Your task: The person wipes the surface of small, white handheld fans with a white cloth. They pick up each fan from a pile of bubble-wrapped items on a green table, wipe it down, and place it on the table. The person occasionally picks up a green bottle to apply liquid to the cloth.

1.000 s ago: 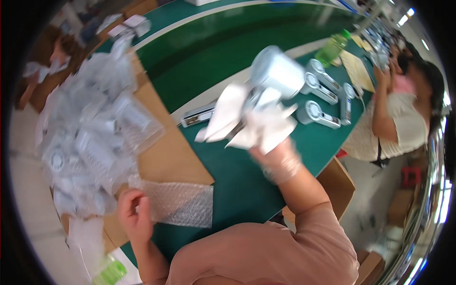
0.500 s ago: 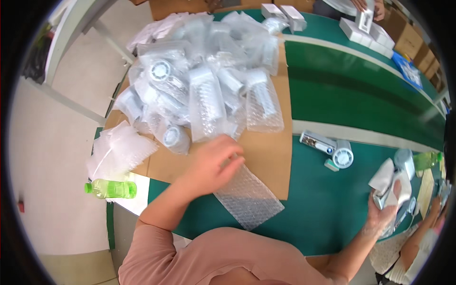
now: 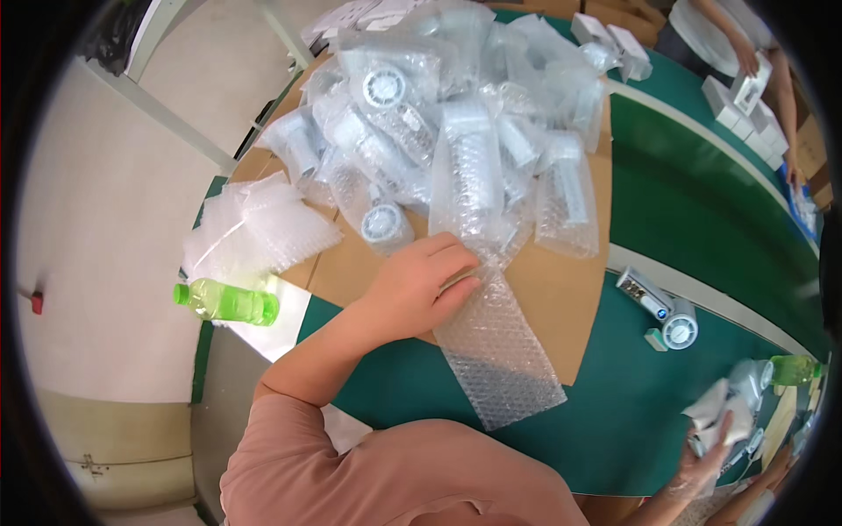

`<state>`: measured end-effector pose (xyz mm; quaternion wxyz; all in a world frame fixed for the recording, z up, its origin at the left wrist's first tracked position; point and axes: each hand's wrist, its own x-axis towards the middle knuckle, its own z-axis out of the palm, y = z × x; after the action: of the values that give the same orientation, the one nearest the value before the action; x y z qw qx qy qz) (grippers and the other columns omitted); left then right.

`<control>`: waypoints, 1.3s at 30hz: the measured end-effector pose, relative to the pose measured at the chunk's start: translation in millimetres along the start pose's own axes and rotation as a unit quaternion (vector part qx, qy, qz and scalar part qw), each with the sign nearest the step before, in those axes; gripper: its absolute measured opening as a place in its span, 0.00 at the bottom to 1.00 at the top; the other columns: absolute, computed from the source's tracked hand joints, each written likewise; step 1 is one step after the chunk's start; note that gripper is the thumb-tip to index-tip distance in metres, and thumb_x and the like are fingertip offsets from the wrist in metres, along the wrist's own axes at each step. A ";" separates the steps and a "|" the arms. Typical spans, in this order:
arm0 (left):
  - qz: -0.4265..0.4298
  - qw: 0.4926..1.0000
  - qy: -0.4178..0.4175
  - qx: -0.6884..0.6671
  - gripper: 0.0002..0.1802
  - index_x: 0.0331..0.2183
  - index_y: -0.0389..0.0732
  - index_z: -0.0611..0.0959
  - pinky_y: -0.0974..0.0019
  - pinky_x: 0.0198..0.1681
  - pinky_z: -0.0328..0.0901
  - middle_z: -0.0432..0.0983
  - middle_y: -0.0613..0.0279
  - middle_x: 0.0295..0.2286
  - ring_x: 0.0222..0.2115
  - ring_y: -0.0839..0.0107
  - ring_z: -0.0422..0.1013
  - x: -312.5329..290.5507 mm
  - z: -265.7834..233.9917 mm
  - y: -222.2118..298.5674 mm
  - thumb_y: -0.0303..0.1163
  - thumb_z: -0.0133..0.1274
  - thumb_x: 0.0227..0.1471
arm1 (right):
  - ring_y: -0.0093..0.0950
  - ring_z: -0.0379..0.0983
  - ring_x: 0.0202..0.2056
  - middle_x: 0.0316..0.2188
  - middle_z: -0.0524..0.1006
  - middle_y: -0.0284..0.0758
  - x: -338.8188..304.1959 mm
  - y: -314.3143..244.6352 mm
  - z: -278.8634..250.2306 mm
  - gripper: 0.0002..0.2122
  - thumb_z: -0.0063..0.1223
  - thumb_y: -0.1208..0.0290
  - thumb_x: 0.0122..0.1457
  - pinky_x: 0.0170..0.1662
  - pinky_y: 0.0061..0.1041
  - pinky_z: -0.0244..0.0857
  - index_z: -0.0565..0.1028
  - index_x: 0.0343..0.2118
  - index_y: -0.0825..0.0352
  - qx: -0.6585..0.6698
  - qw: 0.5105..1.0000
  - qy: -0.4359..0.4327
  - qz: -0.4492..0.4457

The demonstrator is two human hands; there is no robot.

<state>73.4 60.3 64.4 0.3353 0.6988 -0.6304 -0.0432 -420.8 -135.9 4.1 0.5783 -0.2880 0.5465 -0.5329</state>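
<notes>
My left hand (image 3: 425, 289) is closed at the upper end of a clear, flat bubble-wrap bag (image 3: 509, 359), fingers curled on its edge. The bag hangs over the cardboard's front edge onto the green table. Far right, my right hand (image 3: 706, 456) grips a crumpled white cloth (image 3: 721, 412); whether something is wrapped inside is hidden. A pale blue handheld fan (image 3: 680, 330) lies between the hands, beside a small green-and-white block (image 3: 656, 339). Beyond my left hand, many similar fans in bubble bags (image 3: 469, 167) are heaped on the cardboard (image 3: 561, 324).
A stack of flat bubble bags (image 3: 254, 228) and a green bottle (image 3: 228, 302) lie at the left. Another green bottle (image 3: 794, 370) is at the right edge, near another person's arm. Beyond the dark green strip (image 3: 684, 184), a person handles white boxes (image 3: 745, 123).
The view has shifted, so the pile and fan sit further right. My left hand stays at the bag's upper end, and more of the bag shows. My right hand still holds the cloth.
</notes>
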 end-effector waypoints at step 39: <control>-0.181 0.973 -0.107 0.093 0.47 0.61 0.56 0.57 0.53 0.59 0.54 0.57 0.45 0.57 0.59 0.41 0.50 76.1 -30.3 -129.2 0.28 0.61 0.42 | 0.41 0.62 0.56 0.55 0.65 0.48 -58.2 148.7 478.1 0.24 0.46 0.63 0.51 0.60 0.38 0.49 0.70 0.53 0.60 -0.359 0.775 -0.477 -0.208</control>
<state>213.4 1.0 47.8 0.1860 0.8207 -0.5269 -0.1195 82.6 -161.3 0.1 0.4948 -0.7984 0.2792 -0.1995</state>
